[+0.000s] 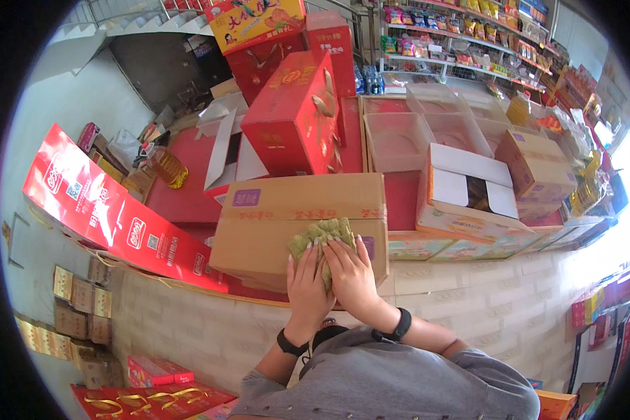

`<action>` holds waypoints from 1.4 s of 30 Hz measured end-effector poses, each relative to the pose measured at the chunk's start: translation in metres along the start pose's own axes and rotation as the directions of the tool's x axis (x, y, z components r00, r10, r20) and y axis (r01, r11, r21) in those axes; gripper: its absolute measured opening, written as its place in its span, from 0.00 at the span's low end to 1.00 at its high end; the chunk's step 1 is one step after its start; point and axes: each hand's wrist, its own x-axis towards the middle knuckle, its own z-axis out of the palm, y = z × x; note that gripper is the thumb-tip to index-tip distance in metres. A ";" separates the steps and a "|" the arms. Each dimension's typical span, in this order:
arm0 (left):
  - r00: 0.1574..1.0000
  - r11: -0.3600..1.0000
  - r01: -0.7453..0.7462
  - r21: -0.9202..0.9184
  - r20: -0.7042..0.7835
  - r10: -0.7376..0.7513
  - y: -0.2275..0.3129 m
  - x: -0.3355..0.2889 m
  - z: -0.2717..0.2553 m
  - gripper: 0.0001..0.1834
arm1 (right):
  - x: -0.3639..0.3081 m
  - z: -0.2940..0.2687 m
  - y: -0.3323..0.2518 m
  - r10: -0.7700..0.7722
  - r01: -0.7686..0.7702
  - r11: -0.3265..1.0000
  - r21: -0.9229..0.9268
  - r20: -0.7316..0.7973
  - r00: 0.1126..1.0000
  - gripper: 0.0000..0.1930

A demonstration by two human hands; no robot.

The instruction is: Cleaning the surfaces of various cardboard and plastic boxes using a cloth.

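A crumpled green cloth (322, 232) lies on the top of a large taped cardboard box (259, 234), near its front edge. My left hand (308, 283) grips the cloth from the left, fingers pointing away from me. Close beside it, my right hand (353, 276) holds the cloth's right part, its fingers bent over it. A strip of the cloth shows between the two hands. Both wrists wear dark bands.
Red gift boxes (283, 115) stand behind the cardboard box. To the left are long red cartons (112, 210) and an oil bottle (166, 168). Clear plastic bins (399, 143), an open white carton (462, 175) and brown boxes (535, 164) sit at right. Snack shelves (462, 38) stand beyond.
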 end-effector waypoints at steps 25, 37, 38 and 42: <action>0.848 0.941 -0.268 0.206 -0.413 0.332 -0.242 -0.069 0.006 0.24 | 0.017 0.135 -0.132 -0.208 0.203 0.978 -0.051 -0.121 0.971 0.25; 0.896 0.885 -0.443 0.146 0.026 0.444 -0.303 -0.167 0.088 0.26 | -0.078 0.194 -0.086 -0.313 0.338 0.914 -0.223 0.143 0.939 0.25; 0.889 0.889 -0.448 0.100 0.158 0.430 -0.295 -0.172 0.085 0.27 | -0.090 0.198 -0.082 -0.305 0.332 0.915 -0.229 0.143 0.941 0.25; 0.864 0.911 -0.409 -0.061 0.294 0.408 -0.261 -0.162 0.068 0.27 | -0.107 0.189 -0.073 -0.206 0.252 0.953 -0.167 0.249 0.946 0.27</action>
